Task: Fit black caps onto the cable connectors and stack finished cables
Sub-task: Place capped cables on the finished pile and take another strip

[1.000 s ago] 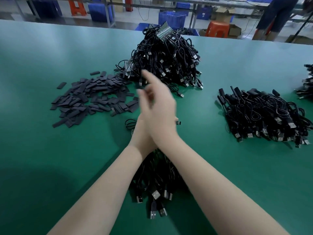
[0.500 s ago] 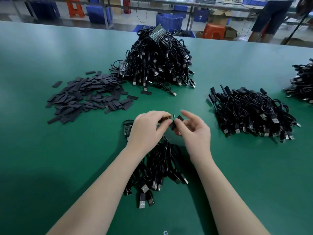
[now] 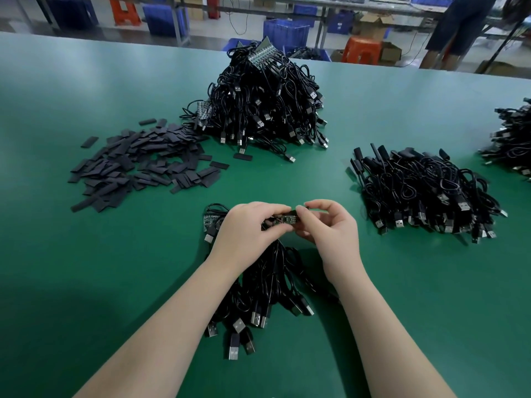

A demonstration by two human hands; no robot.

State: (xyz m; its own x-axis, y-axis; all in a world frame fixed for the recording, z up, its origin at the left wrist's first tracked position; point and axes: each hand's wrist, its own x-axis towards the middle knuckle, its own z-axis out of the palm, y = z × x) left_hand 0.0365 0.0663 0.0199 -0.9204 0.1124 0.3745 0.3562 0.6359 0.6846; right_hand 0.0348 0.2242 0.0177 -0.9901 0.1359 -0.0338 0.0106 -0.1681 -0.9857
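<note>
The green table (image 3: 86, 268) runs off the frame on the left, right and near sides, and its far edge crosses the top of the view, with broad bare stretches at the near left and near right of the person's forearms. Beyond that far edge stand blue bins (image 3: 287, 33), whose contents cannot be made out, and an open cardboard box (image 3: 373, 24). At the centre, both hands meet over a bundle of cables (image 3: 267, 285) fanned toward the near edge. The left hand (image 3: 244, 234) has its fingers curled round the connector board (image 3: 284, 219), a small circuit piece at a cable's end, while the right hand (image 3: 330, 228) pinches the black cap (image 3: 294, 211) between thumb and forefinger right at the board's right end; how far the cap sits over the board is hidden by the fingertips. A loose spread of black caps (image 3: 138, 165) lies to the far left, touching the tall heap of uncapped cables (image 3: 264, 107) at the far middle. The stack of finished cables (image 3: 425, 193) lies to the right, apart from the hands. Another cable pile (image 3: 511, 139) is cut off by the right edge.
</note>
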